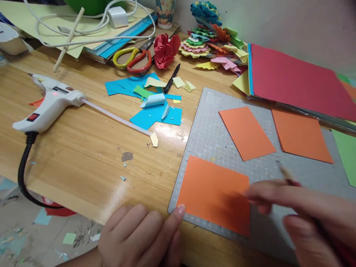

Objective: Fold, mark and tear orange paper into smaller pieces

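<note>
An orange paper rectangle (211, 189) lies on the grey cutting mat (200, 122), near its front left corner. My left hand (136, 233) rests at the table's front edge with its fingers curled, one fingertip pressing on the paper's near left corner. Over the paper's right side hovers my right hand (308, 211), smeared by motion. It is closed around a pencil (287, 175), whose sharpened end points up and away from me. Two more orange pieces lie farther back on the mat: a single-looking sheet (247, 133) and a small stack (302, 135).
Left of the mat lies a white glue gun (52, 100) with a glue stick. Blue paper scraps (147, 116), a black pen (171, 78), scissors (136, 59) and a crumpled red paper flower (166, 51) lie behind. Red sheets (292, 81) are stacked back right, green paper (345, 155) at right.
</note>
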`<state>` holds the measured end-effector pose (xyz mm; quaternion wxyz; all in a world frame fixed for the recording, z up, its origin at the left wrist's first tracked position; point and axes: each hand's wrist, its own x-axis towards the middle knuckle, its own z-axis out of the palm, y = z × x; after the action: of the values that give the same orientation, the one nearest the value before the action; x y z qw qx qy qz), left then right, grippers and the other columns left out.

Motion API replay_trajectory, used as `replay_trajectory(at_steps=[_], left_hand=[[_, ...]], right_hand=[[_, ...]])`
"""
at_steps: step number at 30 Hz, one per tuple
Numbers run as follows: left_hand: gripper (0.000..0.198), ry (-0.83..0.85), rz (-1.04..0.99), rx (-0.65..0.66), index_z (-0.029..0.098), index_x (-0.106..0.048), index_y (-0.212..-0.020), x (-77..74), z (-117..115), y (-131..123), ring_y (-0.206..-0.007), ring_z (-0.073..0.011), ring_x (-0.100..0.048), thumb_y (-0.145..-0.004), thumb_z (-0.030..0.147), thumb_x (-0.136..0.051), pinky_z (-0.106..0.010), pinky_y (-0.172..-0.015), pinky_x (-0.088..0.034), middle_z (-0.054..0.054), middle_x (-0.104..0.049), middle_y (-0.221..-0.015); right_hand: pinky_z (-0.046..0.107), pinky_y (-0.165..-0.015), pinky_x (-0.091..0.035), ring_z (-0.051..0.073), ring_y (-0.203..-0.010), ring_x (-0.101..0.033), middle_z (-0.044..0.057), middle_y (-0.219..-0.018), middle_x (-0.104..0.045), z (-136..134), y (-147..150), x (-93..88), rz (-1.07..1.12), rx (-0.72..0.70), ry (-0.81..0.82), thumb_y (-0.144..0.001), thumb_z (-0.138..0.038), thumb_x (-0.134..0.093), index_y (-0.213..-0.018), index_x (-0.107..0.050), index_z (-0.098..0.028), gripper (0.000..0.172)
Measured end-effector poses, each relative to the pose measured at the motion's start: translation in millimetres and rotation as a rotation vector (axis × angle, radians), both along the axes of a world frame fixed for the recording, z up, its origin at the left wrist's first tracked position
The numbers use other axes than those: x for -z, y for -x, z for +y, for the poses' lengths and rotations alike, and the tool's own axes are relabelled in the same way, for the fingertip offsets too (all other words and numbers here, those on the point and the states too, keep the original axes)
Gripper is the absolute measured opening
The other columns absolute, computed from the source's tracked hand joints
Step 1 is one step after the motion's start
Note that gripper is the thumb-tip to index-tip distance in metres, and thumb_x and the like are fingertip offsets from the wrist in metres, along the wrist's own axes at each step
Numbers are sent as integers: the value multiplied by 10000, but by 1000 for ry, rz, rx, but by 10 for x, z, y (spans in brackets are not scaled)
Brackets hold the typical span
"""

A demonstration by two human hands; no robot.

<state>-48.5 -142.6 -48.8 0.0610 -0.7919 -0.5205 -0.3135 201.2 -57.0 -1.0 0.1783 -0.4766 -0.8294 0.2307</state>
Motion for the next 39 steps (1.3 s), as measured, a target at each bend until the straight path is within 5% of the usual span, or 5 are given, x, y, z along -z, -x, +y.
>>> replay_trajectory(at_steps=[3, 6, 11, 33, 39], left_hand=[[223, -1, 10, 6, 158, -712, -953, -21, 8, 18, -432, -111, -369, -764, 144, -595, -289, -421, -236, 63, -497, -479], [199, -4, 0, -10, 165, -719, -925, -20, 12, 1, -447, -118, -360, -775, 143, -590, -295, -434, -237, 57, -499, -486], [201, -3, 12, -18, 170, -721, -936, -14, 12, -20, -466, -131, -346, -791, 166, -583, -303, -452, -237, 51, -506, -498], [226, 96, 198, 111, 173, -613, -733, -258, 193, -137, -951, -213, -568, -888, 135, -453, -349, -767, -371, -51, -684, -969], [167, 135, 163, 12, 168, -648, -878, -247, 319, -189, -839, -211, -580, -890, 134, -485, -356, -721, -353, -30, -674, -868]], right_hand=[[323, -984, -458, 181, -1077, -625, 3, -1191, -670, 117, 303, -34, 5, -536, -92, -897, -166, -443, -1108, -553, -274, 261], [419, -1136, -275, 196, -1263, -489, -6, -1318, -586, 176, 460, 39, -87, -698, -61, -878, -146, -499, -1118, -566, -234, 264], [422, -1183, -84, 142, -1361, -345, -56, -1438, -446, 151, 408, 186, -150, -685, 90, -833, -71, -524, -934, -576, -243, 206], [431, -1143, -175, 143, -1275, -469, 7, -1318, -587, 322, 324, 82, 7, -656, 314, -903, -111, -466, -890, -555, -232, 151], [344, -928, -467, 153, -1045, -612, 39, -1062, -667, 396, 401, 2, 413, -311, 656, -983, -372, -362, -1129, -532, -244, 258]])
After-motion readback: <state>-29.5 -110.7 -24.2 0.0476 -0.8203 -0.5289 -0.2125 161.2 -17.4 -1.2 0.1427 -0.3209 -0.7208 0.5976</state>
